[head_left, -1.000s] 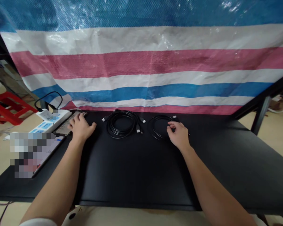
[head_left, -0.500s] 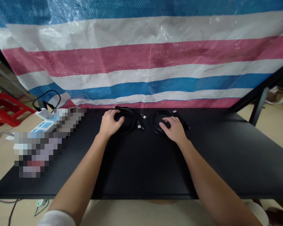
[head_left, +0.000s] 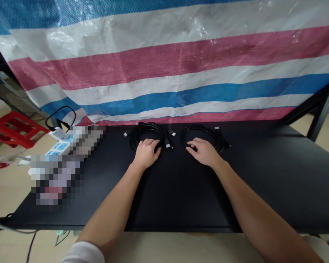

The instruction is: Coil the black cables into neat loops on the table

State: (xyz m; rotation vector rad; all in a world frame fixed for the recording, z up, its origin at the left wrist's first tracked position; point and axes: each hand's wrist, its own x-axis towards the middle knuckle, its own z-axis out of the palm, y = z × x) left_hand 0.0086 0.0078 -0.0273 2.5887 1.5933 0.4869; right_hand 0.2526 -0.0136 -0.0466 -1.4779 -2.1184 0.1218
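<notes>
The left hand is lying palm down, fingers loosely bent and closed on nothing, across the near arc of the left coiled black cable by the far edge of the black tabletop. The right hand is resting flat and unclenched on the near arc of the right coiled black cable, just beside the first. A white power strip is sitting at the far left corner.

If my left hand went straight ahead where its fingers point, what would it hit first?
The left hand would meet the coiled black cable first; its fingertips seem to touch it. Behind hangs the striped tarp.
</notes>
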